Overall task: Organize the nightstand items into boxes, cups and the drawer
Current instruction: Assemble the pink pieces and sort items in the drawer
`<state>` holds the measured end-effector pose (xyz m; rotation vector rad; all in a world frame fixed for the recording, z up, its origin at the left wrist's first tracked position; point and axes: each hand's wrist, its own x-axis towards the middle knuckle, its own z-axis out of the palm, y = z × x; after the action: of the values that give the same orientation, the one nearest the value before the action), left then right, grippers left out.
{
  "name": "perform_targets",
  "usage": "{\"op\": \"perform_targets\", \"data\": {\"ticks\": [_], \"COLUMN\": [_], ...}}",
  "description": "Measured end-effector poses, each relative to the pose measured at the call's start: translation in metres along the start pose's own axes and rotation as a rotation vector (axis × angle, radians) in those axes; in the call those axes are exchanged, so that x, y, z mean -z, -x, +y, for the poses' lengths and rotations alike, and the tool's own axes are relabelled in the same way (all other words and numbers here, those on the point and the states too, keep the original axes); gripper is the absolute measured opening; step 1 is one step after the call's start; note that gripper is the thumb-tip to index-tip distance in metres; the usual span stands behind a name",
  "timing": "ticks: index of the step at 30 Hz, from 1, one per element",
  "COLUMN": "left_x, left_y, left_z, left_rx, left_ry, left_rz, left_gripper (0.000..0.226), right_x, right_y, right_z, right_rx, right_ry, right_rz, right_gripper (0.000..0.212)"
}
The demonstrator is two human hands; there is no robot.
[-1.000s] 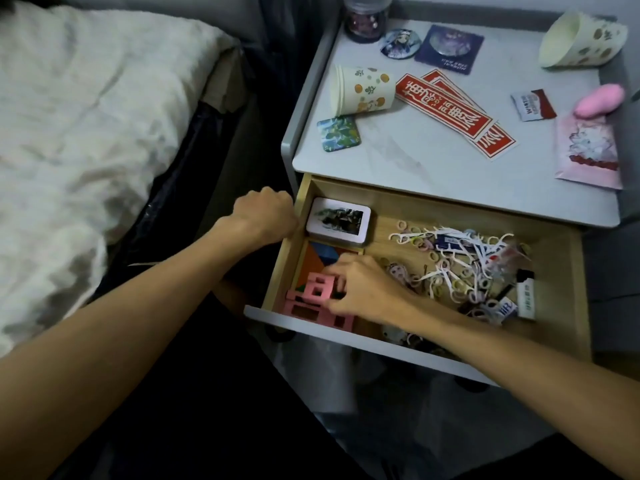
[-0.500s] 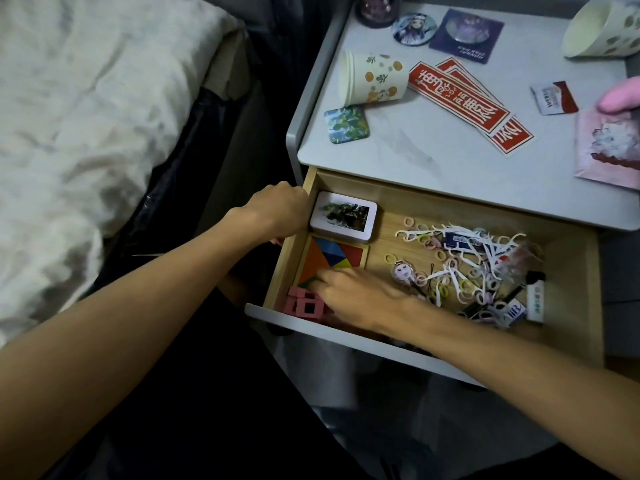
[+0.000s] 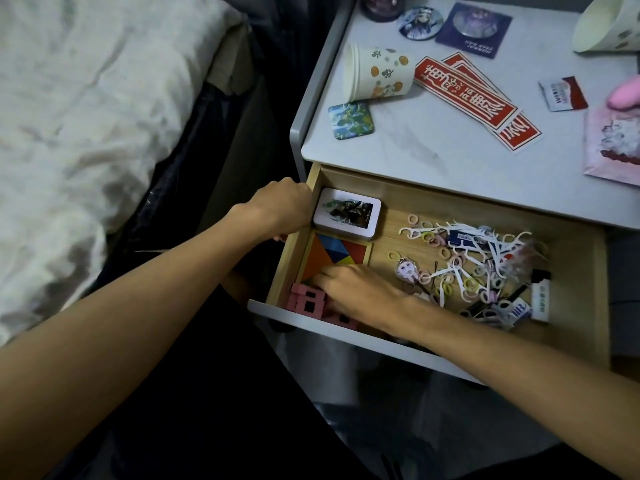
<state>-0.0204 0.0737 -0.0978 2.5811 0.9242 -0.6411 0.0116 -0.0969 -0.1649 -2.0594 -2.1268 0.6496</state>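
Both hands work the open drawer [image 3: 568,271]: left hand [image 3: 284,211] clenches its side wall, steadying; right hand [image 3: 360,292] rests loosely on pink blocks [image 3: 306,303], its grip hidden.

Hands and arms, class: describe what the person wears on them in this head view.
Nothing is worn. The left hand and right hand are bare, with no rings, watch or gloves visible. Both forearms are bare to the frame edge, with no sleeves in view.

Two bare forearms enter from the lower corners of the frame; no sleeves, watch or rings show on the left hand [image 3: 282,209] or right hand [image 3: 360,292].
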Motion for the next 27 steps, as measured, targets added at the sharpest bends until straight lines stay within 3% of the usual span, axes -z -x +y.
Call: {"op": "perform_targets", "data": {"ticks": [13,23,27], "left_x": [-0.001,-0.002,-0.002], "left_y": [-0.003,-0.004,-0.005], "left_z": [-0.001,-0.002,-0.002], "left_rx": [-0.002,-0.014,-0.014], "left_ry": [-0.028,-0.030,-0.036], "left_rz": [0.001,-0.010,-0.002], "left_gripper": [0.025,0.027,0.029], "right_x": [-0.006,-0.008,-0.021], "right_y": [-0.023,-0.014,-0.019], "right_z": [0.003,0.008,0.014], "right_rx": [0.049,-0.033,-0.081], "right_ry": [0.107,-0.202,-0.259], "right_rz": [0.012,0.047,-0.006], "right_gripper": [0.019,0.032,0.026]}}
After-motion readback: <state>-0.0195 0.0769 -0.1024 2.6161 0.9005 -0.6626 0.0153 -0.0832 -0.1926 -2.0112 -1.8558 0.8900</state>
